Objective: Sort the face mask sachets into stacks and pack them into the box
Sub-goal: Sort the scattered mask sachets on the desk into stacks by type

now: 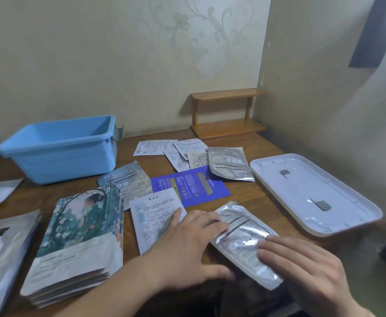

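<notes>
Wooden table (244,193): left hand (187,243) lies flat, fingers spread, across a white sachet (150,223); right hand (302,266) rests fingers straight on a silver sachet (244,236), perhaps pinching its edge.

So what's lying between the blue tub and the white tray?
In the head view, loose sachets lie between the blue tub and the white tray: white ones, silver ones and a dark blue sachet.
</notes>
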Available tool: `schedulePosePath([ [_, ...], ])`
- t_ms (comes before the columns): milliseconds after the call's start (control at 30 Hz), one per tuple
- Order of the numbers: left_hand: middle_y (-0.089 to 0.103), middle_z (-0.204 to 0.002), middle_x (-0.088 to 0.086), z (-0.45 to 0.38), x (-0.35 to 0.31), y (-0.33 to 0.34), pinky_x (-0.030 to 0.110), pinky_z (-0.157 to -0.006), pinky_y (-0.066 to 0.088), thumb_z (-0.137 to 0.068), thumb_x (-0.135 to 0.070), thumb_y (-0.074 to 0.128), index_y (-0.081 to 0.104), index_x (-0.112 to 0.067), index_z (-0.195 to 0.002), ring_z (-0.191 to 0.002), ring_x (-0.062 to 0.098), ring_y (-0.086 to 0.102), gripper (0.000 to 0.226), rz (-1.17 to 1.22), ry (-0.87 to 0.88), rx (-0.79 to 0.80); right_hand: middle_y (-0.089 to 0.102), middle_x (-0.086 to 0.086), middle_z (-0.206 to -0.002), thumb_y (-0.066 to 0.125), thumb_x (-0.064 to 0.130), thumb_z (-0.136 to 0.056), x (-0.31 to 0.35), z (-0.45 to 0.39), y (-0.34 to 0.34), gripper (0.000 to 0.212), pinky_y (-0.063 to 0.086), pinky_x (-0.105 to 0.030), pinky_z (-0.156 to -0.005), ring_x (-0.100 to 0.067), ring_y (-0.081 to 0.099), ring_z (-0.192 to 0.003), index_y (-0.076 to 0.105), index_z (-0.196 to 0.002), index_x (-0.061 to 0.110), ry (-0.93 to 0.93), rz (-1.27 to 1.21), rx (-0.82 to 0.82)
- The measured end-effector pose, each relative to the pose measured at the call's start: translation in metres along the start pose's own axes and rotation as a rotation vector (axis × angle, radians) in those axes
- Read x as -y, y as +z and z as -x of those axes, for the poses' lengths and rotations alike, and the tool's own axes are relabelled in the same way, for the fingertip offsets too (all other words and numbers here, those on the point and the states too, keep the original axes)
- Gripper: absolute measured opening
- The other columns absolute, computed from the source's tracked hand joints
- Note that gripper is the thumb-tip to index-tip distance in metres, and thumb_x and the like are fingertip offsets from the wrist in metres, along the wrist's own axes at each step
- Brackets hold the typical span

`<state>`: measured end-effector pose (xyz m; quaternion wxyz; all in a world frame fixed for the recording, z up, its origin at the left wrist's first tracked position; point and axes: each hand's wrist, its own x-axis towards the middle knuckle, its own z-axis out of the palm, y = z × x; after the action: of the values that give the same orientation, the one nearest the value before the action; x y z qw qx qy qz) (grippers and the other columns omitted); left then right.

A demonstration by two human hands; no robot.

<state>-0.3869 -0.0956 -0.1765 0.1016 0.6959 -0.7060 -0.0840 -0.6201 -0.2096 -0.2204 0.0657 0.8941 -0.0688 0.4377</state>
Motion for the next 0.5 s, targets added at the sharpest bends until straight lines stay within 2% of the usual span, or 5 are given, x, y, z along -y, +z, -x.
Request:
schedulePosePath([
  [233, 0.053, -0.133, -0.017, -0.024, 0.001, -0.009, 0.032, -0.108, 0.030, -0.082, -0.017, 0.053, 0.054, -0.037, -0.132, -0.121, 0.011, 0.047, 0.054, -0.060, 0.076, -0.143, 0.074, 0.005, -0.097, 0.044, 0.015, -0.096, -0.007, -0.028, -0.010, 0.035, 0.057, -0.029, -0.068, -0.012, 0.072, -0.086, 0.078, -0.089, 0.012, 0.035, -0.099, 0.034],
  [300, 0.070, -0.104, -0.014, -0.023, 0.002, -0.009, 0.027, -0.088, 0.046, -0.082, -0.016, 0.056, 0.070, -0.034, -0.108, -0.097, 0.007, 0.062, 0.035, 0.171, 0.052, -0.291, 0.074, 0.011, -0.088, 0.053, 0.011, -0.088, -0.011, -0.046, -0.017, 0.025, 0.055, -0.026, -0.066, -0.003, 0.070, -0.079, 0.077, -0.087, 0.018, 0.232, -0.209, -0.044],
  [367, 0.070, -0.071, -0.012, -0.025, 0.004, -0.008, 0.023, -0.064, 0.048, -0.085, -0.028, 0.070, 0.073, -0.031, -0.084, -0.066, 0.001, 0.060, 0.004, 0.523, -0.095, -0.396, 0.074, 0.014, -0.080, 0.070, 0.015, -0.084, -0.023, -0.075, -0.022, 0.012, 0.052, -0.020, -0.066, 0.002, 0.067, -0.073, 0.076, -0.085, 0.025, 0.496, -0.349, -0.131],
  [433, 0.073, -0.070, -0.006, -0.027, 0.001, -0.009, 0.024, -0.060, 0.053, -0.082, -0.021, 0.077, 0.075, -0.023, -0.080, -0.061, 0.006, 0.065, 0.004, 0.871, -0.212, -0.340, 0.075, 0.008, -0.080, 0.081, 0.017, -0.076, -0.044, -0.109, -0.022, 0.018, 0.053, -0.021, -0.067, -0.002, 0.067, -0.071, 0.075, -0.092, 0.021, 0.712, -0.489, -0.079],
  [500, 0.076, -0.078, 0.006, -0.028, -0.004, -0.008, 0.024, -0.054, 0.053, -0.084, -0.013, 0.075, 0.077, -0.018, -0.085, -0.063, 0.016, 0.070, 0.006, 1.072, -0.234, -0.230, 0.075, 0.005, -0.083, 0.081, 0.020, -0.076, -0.066, -0.136, -0.016, 0.025, 0.054, -0.025, -0.071, -0.004, 0.065, -0.070, 0.075, -0.099, 0.013, 0.820, -0.473, 0.136],
])
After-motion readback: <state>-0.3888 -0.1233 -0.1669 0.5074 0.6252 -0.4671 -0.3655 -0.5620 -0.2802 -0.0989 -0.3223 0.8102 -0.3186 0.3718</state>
